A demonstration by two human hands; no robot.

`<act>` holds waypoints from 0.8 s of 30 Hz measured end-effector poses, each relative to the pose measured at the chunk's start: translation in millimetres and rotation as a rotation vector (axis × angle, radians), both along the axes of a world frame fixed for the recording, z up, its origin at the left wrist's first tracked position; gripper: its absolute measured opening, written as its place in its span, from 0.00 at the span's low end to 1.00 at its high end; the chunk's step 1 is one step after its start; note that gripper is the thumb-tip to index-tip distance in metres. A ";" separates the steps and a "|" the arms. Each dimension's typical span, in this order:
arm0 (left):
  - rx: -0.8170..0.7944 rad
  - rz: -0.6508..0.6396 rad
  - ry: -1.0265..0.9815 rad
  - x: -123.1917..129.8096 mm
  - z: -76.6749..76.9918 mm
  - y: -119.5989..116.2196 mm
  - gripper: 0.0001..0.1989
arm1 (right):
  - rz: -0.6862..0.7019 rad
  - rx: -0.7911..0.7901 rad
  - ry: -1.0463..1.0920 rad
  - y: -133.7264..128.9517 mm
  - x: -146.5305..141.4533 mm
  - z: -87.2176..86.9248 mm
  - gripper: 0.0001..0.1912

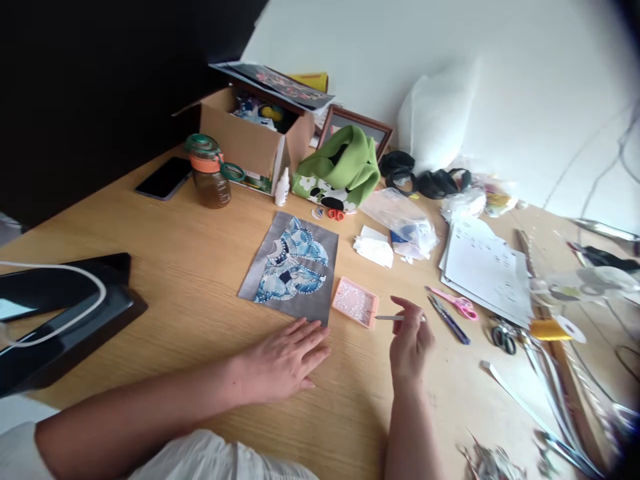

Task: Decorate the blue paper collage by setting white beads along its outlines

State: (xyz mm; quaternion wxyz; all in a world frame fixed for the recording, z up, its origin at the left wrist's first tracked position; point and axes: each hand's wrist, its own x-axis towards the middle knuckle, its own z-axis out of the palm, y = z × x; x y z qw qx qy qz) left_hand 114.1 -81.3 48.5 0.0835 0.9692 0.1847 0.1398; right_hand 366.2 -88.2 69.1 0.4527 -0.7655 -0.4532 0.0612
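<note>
A grey sheet (309, 311) with a blue and white patterned figure edged in small pale dots lies on the table. My left hand (285, 360) rests flat, fingers spread, its fingertips on the sheet's near edge. To the right of the sheet sits a pink tray (355, 302) holding many tiny pale beads. My right hand (411, 337) pinches a thin pale pen-like tool (390, 318), whose tip points left at the tray's right edge.
Pink scissors (464, 307), a dark slim tool (450, 321) and white papers (487, 270) lie right. Behind stand a jar (211, 177), a white bottle (283, 188), a cardboard box (240, 143) and a green bag (350, 167). Dark devices (65, 320) lie left.
</note>
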 end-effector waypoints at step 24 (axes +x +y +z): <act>-0.059 0.123 -0.173 -2.8 -9.0 6.3 0.16 | 0.127 -0.124 0.015 8.9 -14.3 -26.3 0.22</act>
